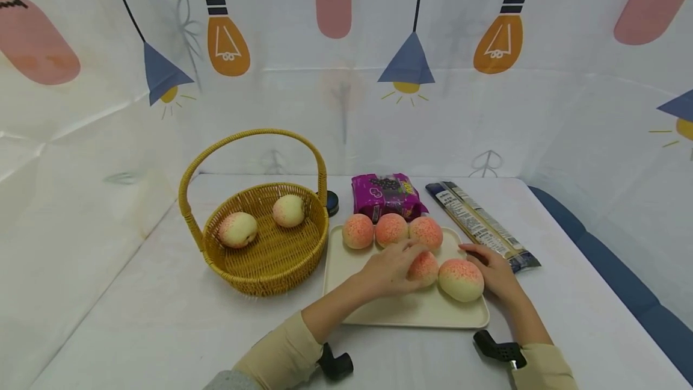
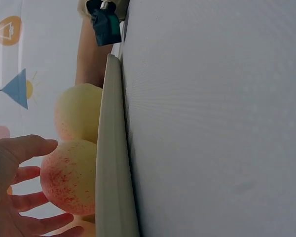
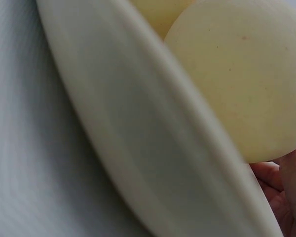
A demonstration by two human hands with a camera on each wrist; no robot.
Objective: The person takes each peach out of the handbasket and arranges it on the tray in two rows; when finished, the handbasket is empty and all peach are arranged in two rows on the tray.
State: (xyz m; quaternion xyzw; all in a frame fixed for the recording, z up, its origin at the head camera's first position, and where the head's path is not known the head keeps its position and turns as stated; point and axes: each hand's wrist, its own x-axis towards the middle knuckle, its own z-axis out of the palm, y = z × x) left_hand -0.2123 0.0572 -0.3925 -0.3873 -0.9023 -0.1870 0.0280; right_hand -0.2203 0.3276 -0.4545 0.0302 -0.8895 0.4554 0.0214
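In the head view my left hand [image 1: 397, 266] is around a pink-speckled peach [image 1: 423, 268] on the cream tray [image 1: 390, 316]. The left wrist view shows its fingers spread loosely, thumb tip at the peach's edge, while the peach rests on the tray. Beside it lies a paler peach [image 1: 461, 284]. My right hand [image 1: 491, 269] is at the tray's right rim, close against that paler peach, fingers extended; the peach and tray hide part of it in the right wrist view. Three more peaches [image 1: 391, 230] line the tray's far side.
A yellow wicker basket [image 1: 265, 284] with a tall handle stands left of the tray, holding two peaches [image 1: 238, 230]. Behind the tray lie a purple packet [image 1: 385, 194] and a long dark-and-gold packet [image 1: 482, 221]. A black round object [image 1: 332, 203] sits behind the basket.
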